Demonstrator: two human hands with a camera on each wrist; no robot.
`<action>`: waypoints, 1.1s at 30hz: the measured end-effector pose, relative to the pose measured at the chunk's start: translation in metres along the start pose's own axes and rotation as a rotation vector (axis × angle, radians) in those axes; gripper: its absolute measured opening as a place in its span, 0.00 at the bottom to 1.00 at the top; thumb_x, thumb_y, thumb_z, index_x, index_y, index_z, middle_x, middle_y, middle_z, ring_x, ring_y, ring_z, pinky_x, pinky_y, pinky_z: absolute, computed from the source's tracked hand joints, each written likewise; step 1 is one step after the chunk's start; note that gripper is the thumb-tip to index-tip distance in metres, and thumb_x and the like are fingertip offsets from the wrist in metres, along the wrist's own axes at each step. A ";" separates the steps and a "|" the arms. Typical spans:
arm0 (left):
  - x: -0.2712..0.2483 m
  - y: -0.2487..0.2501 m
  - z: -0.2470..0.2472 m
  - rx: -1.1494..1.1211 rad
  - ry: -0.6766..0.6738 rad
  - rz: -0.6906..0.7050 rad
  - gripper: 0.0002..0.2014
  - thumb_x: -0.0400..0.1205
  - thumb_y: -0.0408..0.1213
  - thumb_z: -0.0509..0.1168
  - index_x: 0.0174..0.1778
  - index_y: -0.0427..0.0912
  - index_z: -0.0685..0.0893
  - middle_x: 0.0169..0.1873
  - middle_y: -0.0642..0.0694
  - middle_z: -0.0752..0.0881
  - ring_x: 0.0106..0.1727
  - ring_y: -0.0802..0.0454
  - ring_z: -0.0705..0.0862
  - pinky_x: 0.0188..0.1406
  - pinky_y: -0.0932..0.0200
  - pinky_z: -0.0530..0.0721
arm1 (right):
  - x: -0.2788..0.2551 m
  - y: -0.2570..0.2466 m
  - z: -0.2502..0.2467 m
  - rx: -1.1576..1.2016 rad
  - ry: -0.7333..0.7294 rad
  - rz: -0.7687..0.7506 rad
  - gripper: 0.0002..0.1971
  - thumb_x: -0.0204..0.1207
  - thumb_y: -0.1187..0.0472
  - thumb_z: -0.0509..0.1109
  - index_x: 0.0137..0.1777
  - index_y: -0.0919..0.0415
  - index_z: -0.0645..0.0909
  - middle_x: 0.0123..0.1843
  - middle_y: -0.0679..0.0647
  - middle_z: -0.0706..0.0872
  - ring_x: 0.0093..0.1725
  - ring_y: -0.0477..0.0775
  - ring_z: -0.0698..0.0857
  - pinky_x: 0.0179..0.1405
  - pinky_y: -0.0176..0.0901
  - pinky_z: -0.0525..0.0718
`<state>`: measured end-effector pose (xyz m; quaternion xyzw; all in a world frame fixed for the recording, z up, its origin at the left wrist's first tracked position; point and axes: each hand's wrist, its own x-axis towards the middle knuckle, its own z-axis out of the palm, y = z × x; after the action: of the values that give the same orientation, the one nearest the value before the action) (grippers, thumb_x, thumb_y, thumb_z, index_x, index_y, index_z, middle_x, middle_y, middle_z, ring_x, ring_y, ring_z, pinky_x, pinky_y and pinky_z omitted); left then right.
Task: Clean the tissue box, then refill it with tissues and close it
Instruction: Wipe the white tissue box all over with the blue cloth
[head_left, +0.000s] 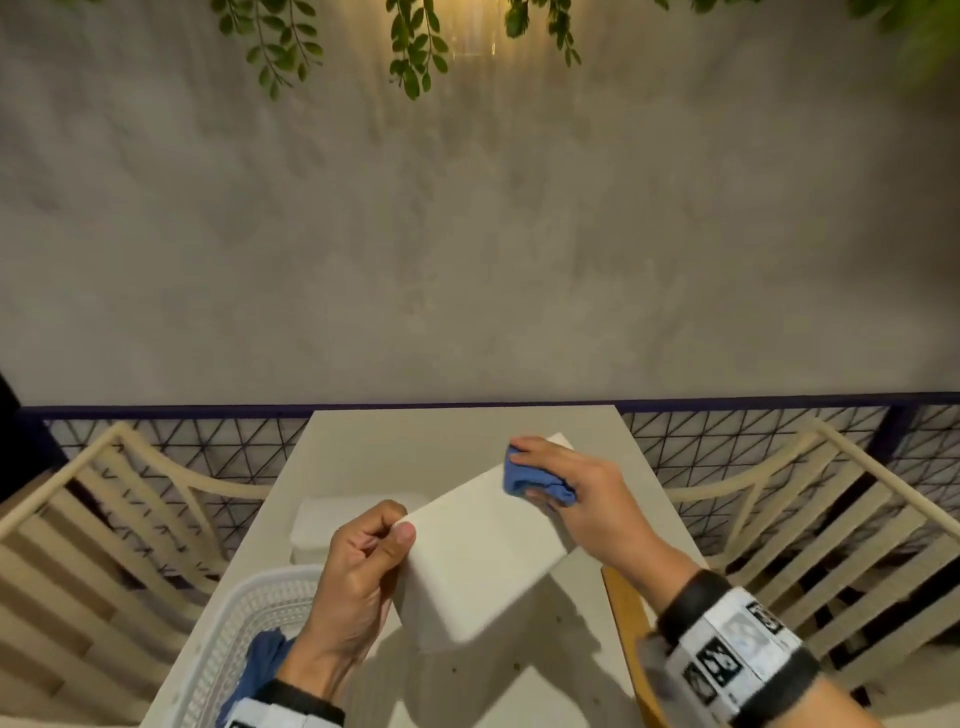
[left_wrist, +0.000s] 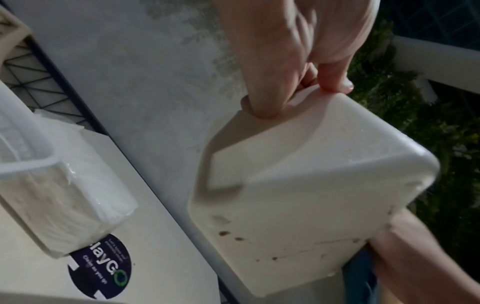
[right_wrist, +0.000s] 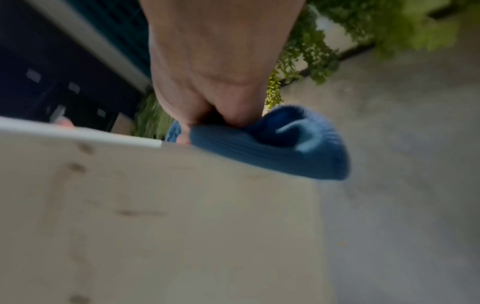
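Observation:
A white tissue box (head_left: 483, 551) is held tilted above the table, its plain side toward me. My left hand (head_left: 363, 561) grips its near left corner, thumb on the face and fingers (left_wrist: 262, 105) curled round the edge. My right hand (head_left: 561, 483) presses a bunched blue cloth (head_left: 535, 480) on the box's far end. The left wrist view shows brown spots on one side of the box (left_wrist: 298, 216). In the right wrist view the cloth (right_wrist: 272, 148) lies at the edge of the spotted box (right_wrist: 155, 205). A wrapped pack of white tissues (head_left: 332, 525) lies on the table behind my left hand.
A white plastic basket (head_left: 249, 639) with another blue cloth (head_left: 260, 660) stands at the table's near left. A wooden board edge (head_left: 623, 623) lies at the near right. A round dark sticker (left_wrist: 101, 265) is on the table (head_left: 415, 436). Slatted chairs (head_left: 104, 519) flank the table.

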<state>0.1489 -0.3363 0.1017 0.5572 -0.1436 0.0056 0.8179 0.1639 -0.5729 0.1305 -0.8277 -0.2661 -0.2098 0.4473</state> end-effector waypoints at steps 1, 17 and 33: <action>0.003 -0.001 0.001 -0.008 0.031 0.014 0.25 0.52 0.59 0.81 0.24 0.43 0.79 0.23 0.50 0.73 0.28 0.57 0.71 0.26 0.68 0.70 | 0.000 -0.008 0.011 0.020 -0.051 -0.040 0.18 0.69 0.76 0.65 0.59 0.70 0.84 0.65 0.51 0.79 0.68 0.26 0.72 0.71 0.32 0.72; 0.013 -0.007 0.009 -0.034 0.061 0.024 0.16 0.63 0.46 0.77 0.22 0.45 0.77 0.21 0.52 0.72 0.25 0.59 0.70 0.24 0.68 0.69 | -0.042 -0.018 0.024 0.122 -0.260 -0.222 0.15 0.81 0.59 0.63 0.59 0.67 0.84 0.67 0.53 0.82 0.73 0.51 0.74 0.77 0.41 0.66; 0.007 0.010 0.009 0.368 -0.240 0.072 0.23 0.57 0.61 0.78 0.25 0.48 0.77 0.28 0.56 0.75 0.32 0.56 0.74 0.30 0.65 0.71 | -0.027 0.050 -0.057 0.722 0.189 0.983 0.12 0.81 0.57 0.63 0.59 0.61 0.81 0.50 0.61 0.91 0.51 0.61 0.88 0.53 0.53 0.87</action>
<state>0.1521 -0.3421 0.1162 0.6881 -0.2565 -0.0055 0.6787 0.1682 -0.6514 0.1125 -0.6277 0.1331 0.0518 0.7652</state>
